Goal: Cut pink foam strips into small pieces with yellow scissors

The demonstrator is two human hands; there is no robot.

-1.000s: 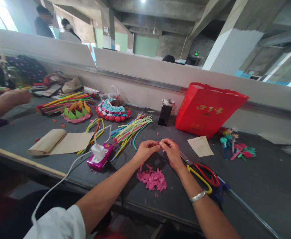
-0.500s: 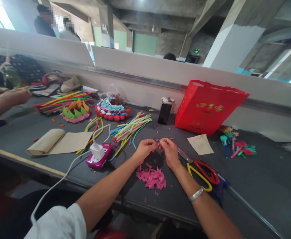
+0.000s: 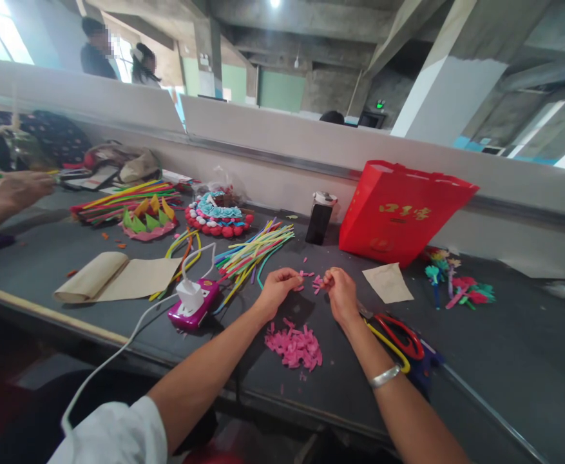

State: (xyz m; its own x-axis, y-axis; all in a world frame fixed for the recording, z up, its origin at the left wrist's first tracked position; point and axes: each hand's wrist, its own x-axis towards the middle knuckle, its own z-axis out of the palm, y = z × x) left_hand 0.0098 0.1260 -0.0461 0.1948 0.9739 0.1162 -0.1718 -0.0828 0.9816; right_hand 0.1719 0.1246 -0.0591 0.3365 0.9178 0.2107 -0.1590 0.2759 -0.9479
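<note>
My left hand [image 3: 280, 286] is closed in a pinch just above the table; what its fingertips hold, if anything, is too small to make out. To its right, my right hand [image 3: 341, 292] is closed the same way, with its fingertip contents hidden. A few small pink strips [image 3: 317, 282] lie between the two hands, close to the fingertips. Nearer to me is a loose pile of crinkled pink pieces [image 3: 294, 346]. Large scissors with red and yellow handles [image 3: 402, 335] rest beside my right forearm, which partly covers them.
A purple power strip [image 3: 195, 303] with a white plug and cable stands at left, near unrolled brown paper [image 3: 142, 278]. Behind are coloured pipe cleaners [image 3: 258, 241], a dark bottle [image 3: 319, 219] and a red bag [image 3: 398, 212]. A co-worker's hands [image 3: 16, 193] work at far left.
My hands, which met at the fingertips, have moved apart, the right one going rightward. The pink strips between them now show on the table.
</note>
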